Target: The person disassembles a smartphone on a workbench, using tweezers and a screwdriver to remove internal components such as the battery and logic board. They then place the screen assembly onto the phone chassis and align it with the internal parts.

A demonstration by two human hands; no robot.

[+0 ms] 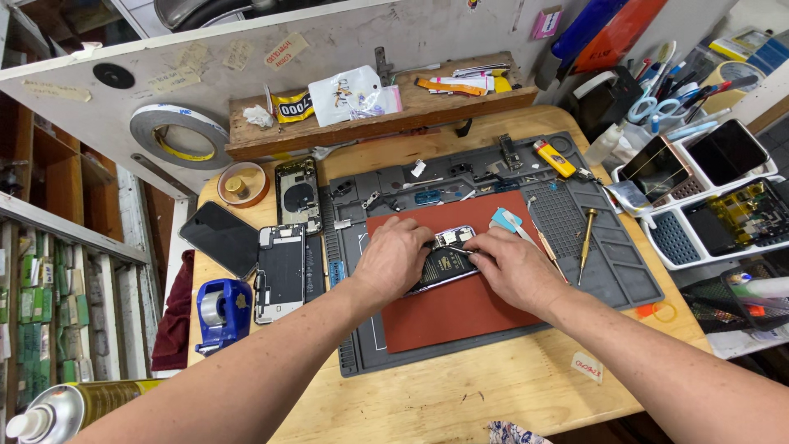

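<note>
The opened phone (444, 259) is steadied by the left hand (393, 259); tweezers (463, 250) are pinched in the right hand (514, 267). A slip could tear cables.

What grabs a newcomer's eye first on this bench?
Dead centre, the left hand and right hand close on an opened phone lying on a red mat. Left of it lie two more opened phones and a blue tape dispenser; a yellow lighter sits behind.
</note>
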